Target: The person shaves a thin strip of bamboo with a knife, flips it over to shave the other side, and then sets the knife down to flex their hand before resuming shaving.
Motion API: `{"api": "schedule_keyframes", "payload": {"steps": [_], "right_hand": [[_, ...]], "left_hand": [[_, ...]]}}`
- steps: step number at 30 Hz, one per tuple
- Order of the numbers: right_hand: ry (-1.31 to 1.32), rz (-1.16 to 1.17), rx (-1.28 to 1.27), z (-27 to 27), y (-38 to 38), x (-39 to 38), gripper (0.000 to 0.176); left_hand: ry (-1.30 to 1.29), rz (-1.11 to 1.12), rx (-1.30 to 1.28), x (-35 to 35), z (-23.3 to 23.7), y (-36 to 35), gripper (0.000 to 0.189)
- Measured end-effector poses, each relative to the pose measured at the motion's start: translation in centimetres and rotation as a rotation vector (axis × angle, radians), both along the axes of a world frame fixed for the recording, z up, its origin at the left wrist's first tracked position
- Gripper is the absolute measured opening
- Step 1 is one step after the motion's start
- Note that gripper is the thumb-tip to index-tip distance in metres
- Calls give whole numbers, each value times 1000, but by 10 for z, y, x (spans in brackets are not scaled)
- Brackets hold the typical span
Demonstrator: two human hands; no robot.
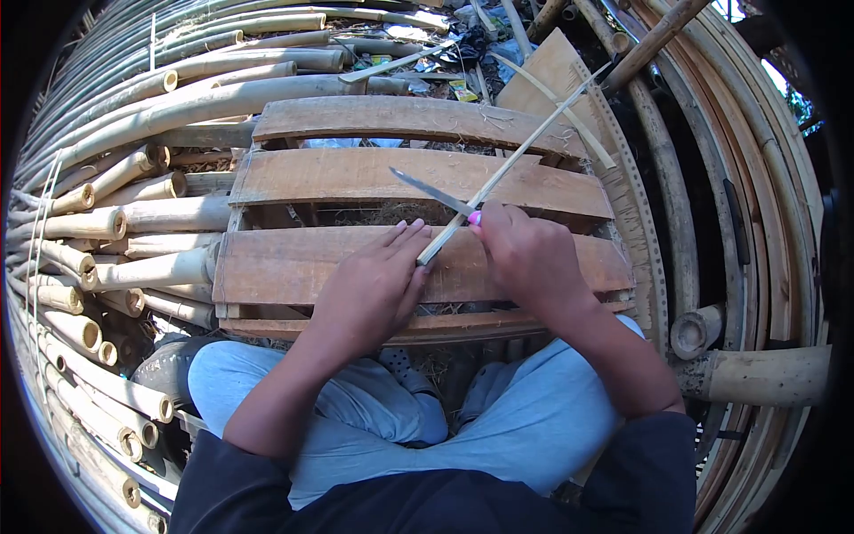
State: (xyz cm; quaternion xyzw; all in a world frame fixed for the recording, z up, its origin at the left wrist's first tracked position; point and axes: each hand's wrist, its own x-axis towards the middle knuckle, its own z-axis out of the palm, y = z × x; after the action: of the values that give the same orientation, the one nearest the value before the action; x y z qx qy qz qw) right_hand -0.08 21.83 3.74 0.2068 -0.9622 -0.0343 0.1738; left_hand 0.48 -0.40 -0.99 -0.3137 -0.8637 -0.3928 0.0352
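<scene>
A long thin bamboo strip (pixel 534 141) runs from between my hands up and to the right, over a platform of wooden planks (pixel 285 267). My left hand (pixel 374 289) lies flat with its fingers stretched out, fingertips touching the strip's near end. My right hand (pixel 525 254) is closed around the handle of a knife. The knife's blade (pixel 431 190) points up and to the left and crosses the strip just above my fingers.
Stacked bamboo poles (pixel 116 222) fill the left side, cut ends facing me. Curved bamboo strips and thick poles (pixel 756 374) ring the right side. Litter and offcuts (pixel 445 53) lie beyond the planks. My knees in light blue trousers (pixel 374 418) are below.
</scene>
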Motion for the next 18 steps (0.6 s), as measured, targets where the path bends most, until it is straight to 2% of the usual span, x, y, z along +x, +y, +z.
{"api": "schedule_keyframes", "payload": {"steps": [2,4,6,7,8,10,11,12,14,16,18], "right_hand": [[-68,240,-34,4,-7,8,24],[-55,209,-51,2,7,-7,23],[-15,-17,-34,3,19,-22,17],[-15,-27,-21,2,16,-18,17],[-8,-28,-18,5,11,-11,17],[-154,226,-60,11,1,1,16],[-121,247,-109,10,5,-4,16],[-120,238,-115,8,15,-14,16],[42,47,-48,6,40,-37,22],[24,29,-69,11,37,-35,22],[-35,114,-77,10,16,-14,22]], "left_hand": [[17,-13,-7,-2,1,0,38],[21,-34,-21,-2,1,-1,39],[6,-22,-6,-2,1,-1,38],[6,-24,-4,-1,0,-1,38],[2,-12,5,0,0,-1,36],[2,2,14,-1,0,0,35],[-3,2,15,-2,0,0,35],[-12,-3,12,-1,0,0,34],[-4,-13,3,0,2,0,34],[12,-13,4,0,3,0,34],[-14,-10,17,-1,1,-1,33]]}}
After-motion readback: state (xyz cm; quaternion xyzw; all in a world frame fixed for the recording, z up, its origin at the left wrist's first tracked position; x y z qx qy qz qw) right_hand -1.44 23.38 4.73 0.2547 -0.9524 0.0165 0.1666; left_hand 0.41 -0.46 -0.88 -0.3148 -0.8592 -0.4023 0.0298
